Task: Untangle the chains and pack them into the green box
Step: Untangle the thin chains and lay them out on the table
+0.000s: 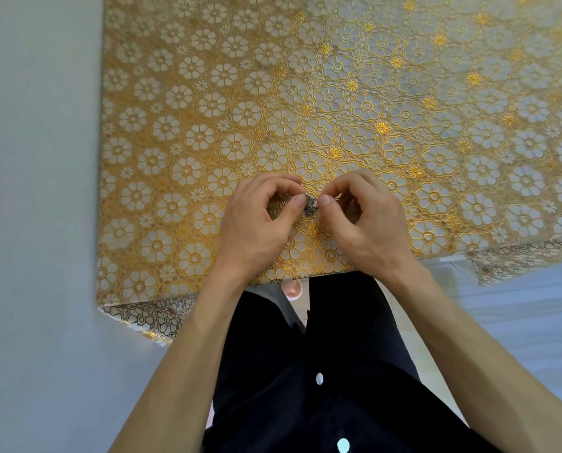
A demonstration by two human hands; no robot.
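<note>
A small tangled clump of metal chains (311, 204) sits between my two hands, just above the tablecloth near the table's front edge. My left hand (260, 220) pinches the clump's left side with thumb and curled fingers. My right hand (359, 217) pinches its right side the same way. Most of the chains are hidden by my fingers. No green box is in view.
The table (207, 93) wears a gold floral lace cloth and runs from the wall on the left (37, 158) out past the right edge. Its front edge (305, 276) lies just below my wrists. My dark-clothed body fills the lower middle.
</note>
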